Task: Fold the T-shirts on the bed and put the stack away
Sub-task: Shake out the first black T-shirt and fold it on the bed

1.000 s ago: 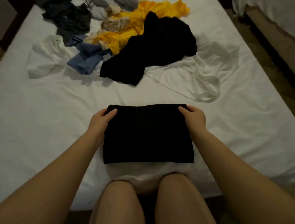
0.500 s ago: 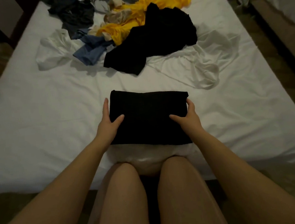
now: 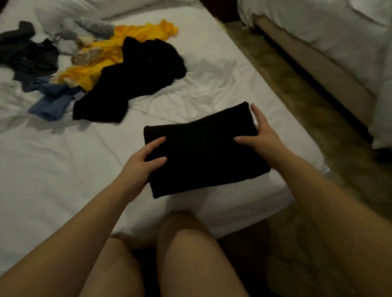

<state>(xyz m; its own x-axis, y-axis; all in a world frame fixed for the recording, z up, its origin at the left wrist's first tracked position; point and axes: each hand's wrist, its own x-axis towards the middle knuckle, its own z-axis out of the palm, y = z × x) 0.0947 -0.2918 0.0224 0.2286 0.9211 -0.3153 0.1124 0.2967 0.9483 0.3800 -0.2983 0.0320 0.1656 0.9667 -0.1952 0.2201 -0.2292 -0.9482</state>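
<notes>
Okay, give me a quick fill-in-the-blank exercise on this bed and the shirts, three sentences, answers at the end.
1. The left hand and right hand hold a folded T-shirt whose colour is ____.
2. The brightest garment in the unfolded pile farther back is ____.
3. Across the strip of floor, to the right, stands a second ____.

Answers: black; yellow; bed.

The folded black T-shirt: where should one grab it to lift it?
Grip the folded black T-shirt by its two short side edges, one hand from each side, thumb on top, fingers underneath. It lies as a flat, limp rectangle, so holding both ends should keep the folds together.
</notes>
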